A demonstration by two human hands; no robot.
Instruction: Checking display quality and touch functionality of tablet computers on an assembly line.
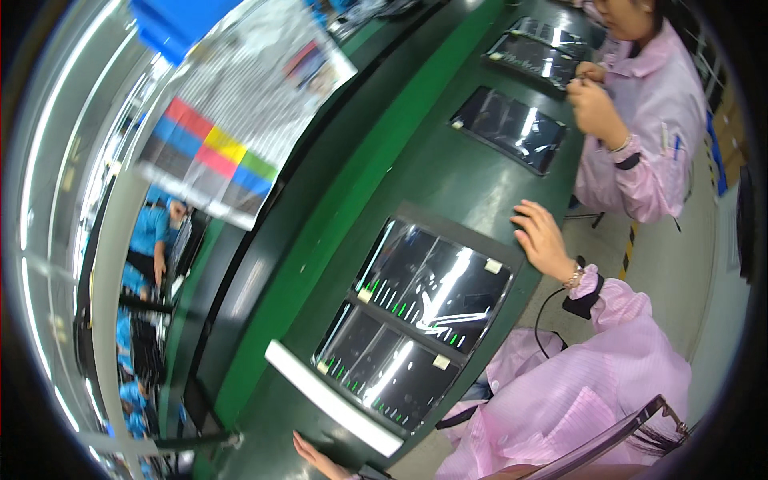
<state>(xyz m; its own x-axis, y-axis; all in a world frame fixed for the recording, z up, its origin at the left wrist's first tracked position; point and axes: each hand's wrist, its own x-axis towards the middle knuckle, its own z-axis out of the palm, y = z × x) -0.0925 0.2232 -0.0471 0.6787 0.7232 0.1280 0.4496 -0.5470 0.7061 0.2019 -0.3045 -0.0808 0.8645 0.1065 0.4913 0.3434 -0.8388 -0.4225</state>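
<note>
At far left, other workers in blue (148, 232) stand along another line, under a hanging sheet (232, 120) with coloured squares. The left hand (316, 458) lies flat on the green belt (448, 172), fingers spread, holding nothing, just beside a white strip (332, 398). Next to the strip sits a dark tray (416, 316) bearing two glossy black panels. The right hand (544, 238) rests open at the tray's far right corner, fingers apart, palm down, empty. Farther along lies another panel (510, 128), and a co-worker in pink (648, 136) works with both hands together.
</note>
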